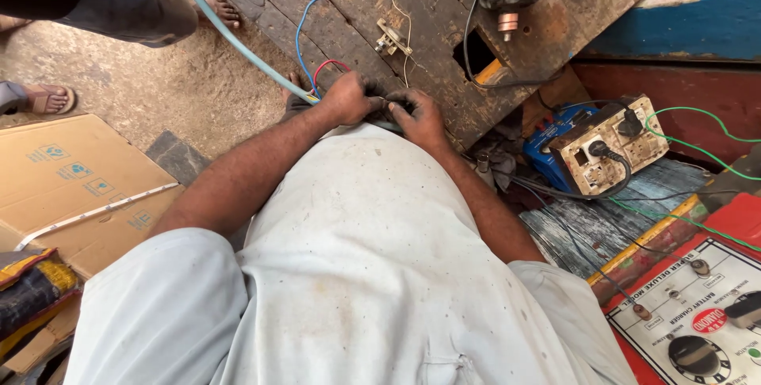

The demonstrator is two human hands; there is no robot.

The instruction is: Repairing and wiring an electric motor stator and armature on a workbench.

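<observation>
Both hands, left hand [346, 98] and right hand [418, 115], had fingers clamped on a dark wire bundle [394, 104] at the wooden surface [357, 4] edge. Bundle looked light, floppy; best gripped close to the ends.

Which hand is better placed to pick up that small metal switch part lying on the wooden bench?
Probably the right hand: the metal part lies just beyond it, while the left hand sits farther over by the red and blue wires.
</observation>
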